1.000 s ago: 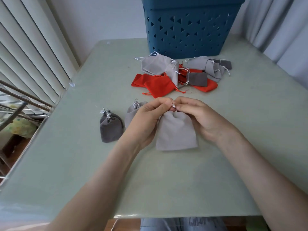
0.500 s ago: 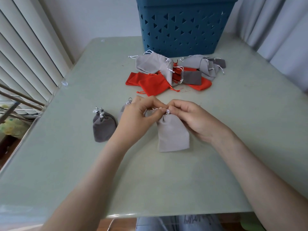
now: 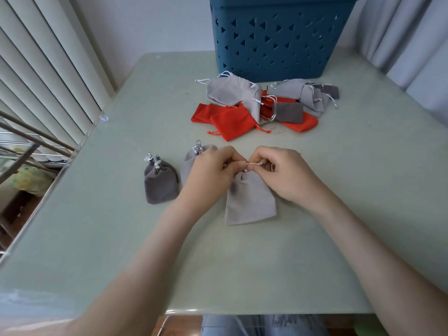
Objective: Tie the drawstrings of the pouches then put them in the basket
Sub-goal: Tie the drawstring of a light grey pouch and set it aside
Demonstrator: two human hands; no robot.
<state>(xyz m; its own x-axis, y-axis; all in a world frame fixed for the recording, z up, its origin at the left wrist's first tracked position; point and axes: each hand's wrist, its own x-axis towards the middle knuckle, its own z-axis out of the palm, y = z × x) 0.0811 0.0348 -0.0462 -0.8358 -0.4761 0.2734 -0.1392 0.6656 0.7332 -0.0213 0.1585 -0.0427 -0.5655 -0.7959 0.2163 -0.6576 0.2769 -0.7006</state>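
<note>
Head view: pale green table (image 3: 351,195) bears basket (image 3: 278,42); blinds (image 3: 46,69) left, curtains (image 3: 417,37) right.

Both bare forearms angle inward, the left hand (image 3: 210,171) and right hand (image 3: 284,174) close together, fingers curled, each pinching the thin white drawstring (image 3: 253,164) between them.

No readable text, label, brand, number or sign anywhere in view. Only dark, letter-like marks on the pale fabric (image 3: 282,321) below the table edge (image 3: 242,310), nearer than the right hand (image 3: 283,175) and a little to its left, too blurred to make out.
</note>
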